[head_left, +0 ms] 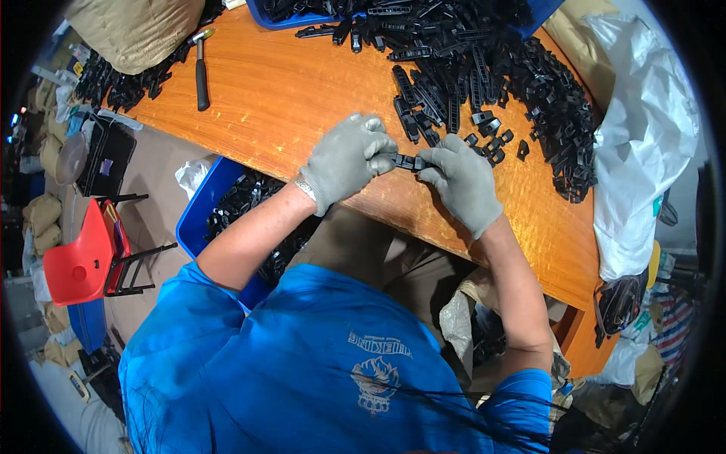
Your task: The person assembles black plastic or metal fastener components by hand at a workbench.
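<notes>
Both hands wear grey gloves and meet over the near edge of the wooden table. A small black plastic part [409,162] spans the gap between them. My left hand [346,160] pinches its left end, and my right hand [463,181] grips its right end, the fingers curled round it. The fingertips cover both ends of the part. Just beyond my right hand lie several small black clips [495,144]. Longer slotted black plastic strips [423,98] are heaped behind them.
A blue bin [283,21] spills black parts at the table's far side. More small parts [560,121] pile along the right. A hammer [201,76] lies far left near a tan sack [136,34]. Below the table's left edge stands another blue bin [193,216]; a red chair [83,261] is further left.
</notes>
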Demonstrator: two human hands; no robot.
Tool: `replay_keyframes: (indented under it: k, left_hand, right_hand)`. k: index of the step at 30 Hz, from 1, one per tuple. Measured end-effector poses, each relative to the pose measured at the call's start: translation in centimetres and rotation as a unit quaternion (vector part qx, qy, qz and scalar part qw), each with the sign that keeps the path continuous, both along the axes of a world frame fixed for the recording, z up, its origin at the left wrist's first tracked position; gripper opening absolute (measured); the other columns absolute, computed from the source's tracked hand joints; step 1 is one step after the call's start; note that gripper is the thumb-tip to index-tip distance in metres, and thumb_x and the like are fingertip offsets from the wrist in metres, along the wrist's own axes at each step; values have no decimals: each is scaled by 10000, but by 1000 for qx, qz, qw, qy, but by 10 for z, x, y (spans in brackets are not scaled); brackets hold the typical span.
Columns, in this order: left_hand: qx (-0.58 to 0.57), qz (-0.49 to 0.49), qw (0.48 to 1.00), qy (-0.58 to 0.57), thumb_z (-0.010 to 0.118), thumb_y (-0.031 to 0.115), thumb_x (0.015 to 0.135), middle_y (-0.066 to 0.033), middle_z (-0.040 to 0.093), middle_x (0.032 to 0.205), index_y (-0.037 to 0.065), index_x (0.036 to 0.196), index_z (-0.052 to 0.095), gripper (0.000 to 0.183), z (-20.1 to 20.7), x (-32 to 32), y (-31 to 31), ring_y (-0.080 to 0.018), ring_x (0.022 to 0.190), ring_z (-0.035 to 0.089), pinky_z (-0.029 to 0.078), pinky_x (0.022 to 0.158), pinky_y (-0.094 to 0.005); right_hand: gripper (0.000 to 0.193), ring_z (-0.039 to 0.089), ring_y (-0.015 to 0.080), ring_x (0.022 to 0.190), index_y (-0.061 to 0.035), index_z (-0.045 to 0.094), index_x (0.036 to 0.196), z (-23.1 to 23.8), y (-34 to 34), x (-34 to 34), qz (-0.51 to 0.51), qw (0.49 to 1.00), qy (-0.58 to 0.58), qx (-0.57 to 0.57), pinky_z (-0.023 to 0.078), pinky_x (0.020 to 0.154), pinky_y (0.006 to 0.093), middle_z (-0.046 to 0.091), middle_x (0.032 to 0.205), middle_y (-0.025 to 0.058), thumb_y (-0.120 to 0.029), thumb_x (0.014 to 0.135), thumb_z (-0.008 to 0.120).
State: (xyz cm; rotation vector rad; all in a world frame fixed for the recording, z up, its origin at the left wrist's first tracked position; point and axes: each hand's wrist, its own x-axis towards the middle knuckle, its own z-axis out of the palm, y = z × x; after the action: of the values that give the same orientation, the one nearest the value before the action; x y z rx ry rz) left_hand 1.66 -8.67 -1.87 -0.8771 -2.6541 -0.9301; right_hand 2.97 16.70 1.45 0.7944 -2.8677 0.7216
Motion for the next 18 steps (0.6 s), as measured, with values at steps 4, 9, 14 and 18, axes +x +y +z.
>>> replay_keyframes:
  k: [4,9,14,18]
  left_hand:
    - [25,15,1000,2,777,167,882,-76,652,943,125,956,789,86,-4,3,2,-314,964,626,504,887,-434]
    - [13,17,1000,-4,797,167,877,-80,666,956,122,954,792,89,-3,1,2,-319,969,631,507,888,-442]
    - [27,23,999,-20,819,163,886,-101,696,993,88,966,779,116,-3,4,0,-334,977,652,524,892,-451]
    - [-39,-27,995,-91,799,125,893,-131,688,979,72,1119,779,233,19,20,-40,-351,991,667,541,914,-477]
  right_hand:
    - [207,728,319,916,-146,804,1083,-11,-2,8,-37,998,16,-52,592,779,446,690,1031,75,-218,893,845]
    - [214,728,316,908,-151,802,1100,-17,-3,3,-24,998,30,-50,589,772,444,692,1035,81,-236,907,832]
    - [200,727,324,883,-169,801,1126,-16,-35,-2,10,998,61,10,582,726,442,697,1014,76,-219,932,802]
    - [218,739,322,940,-155,768,1098,-20,-42,14,68,997,25,-17,603,800,438,689,1037,81,-317,953,788]
